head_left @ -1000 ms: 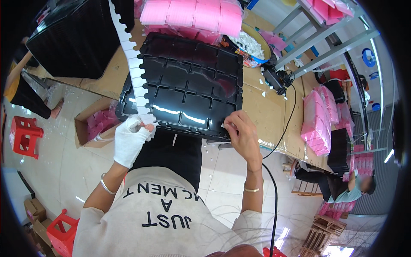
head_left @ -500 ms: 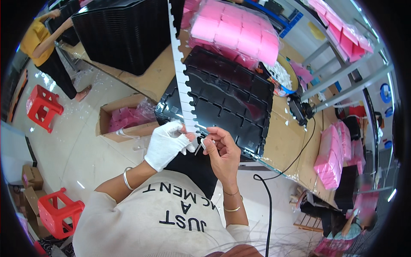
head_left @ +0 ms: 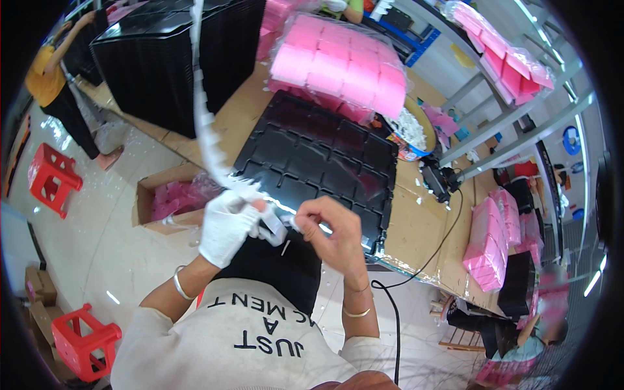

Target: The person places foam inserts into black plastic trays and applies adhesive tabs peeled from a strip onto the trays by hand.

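Note:
My left hand (head_left: 226, 226), in a white glove with bare fingertips, is closed on a long white notched strip (head_left: 207, 133). The strip rises past the far side of the table, and its near end (head_left: 275, 226) curls out below my fingers. My bare right hand (head_left: 333, 233) pinches a small white piece (head_left: 291, 222) close to that end. Whether this piece is still joined to the strip, I cannot tell. A thin white sliver (head_left: 285, 247) shows below, between my hands. Just beyond them lies a black plastic tray (head_left: 318, 156) with a grid of compartments.
Tall stacked black trays (head_left: 156, 78) stand at the far left of the table, near pink wrapped bundles (head_left: 338, 62). A tub (head_left: 409, 127) holds white scraps. At left are a cardboard box (head_left: 146, 205) and red stools (head_left: 84, 341). A black cable (head_left: 398, 325) hangs at right. Other people work nearby.
The strip has swung left and now bends and blurs. My left hand has turned with it, the strip's near end curls downward, and my right hand has closed into a tighter pinch.

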{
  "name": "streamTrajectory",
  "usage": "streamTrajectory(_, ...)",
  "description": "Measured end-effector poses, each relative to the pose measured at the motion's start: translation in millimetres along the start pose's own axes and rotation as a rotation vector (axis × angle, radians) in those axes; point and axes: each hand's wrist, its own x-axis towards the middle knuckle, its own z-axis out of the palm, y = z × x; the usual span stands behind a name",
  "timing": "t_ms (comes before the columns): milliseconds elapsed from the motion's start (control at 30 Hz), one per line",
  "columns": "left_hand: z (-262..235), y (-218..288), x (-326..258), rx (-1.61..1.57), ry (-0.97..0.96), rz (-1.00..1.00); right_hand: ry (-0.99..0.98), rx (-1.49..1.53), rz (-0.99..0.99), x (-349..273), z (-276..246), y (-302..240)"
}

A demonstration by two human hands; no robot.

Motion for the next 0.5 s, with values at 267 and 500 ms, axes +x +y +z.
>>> streamTrajectory(267, -115.4, -31.7, 85.9, 0.36, 0.267, 0.131, 0.236, -0.504, 0.167, 64.4, -164.8, 85.4)
streamTrajectory(500, -149.8, -52.3, 120.9, 0.523, 0.388, 0.093, 0.039, -0.87, 0.089, 113.5, -207.0, 146.9)
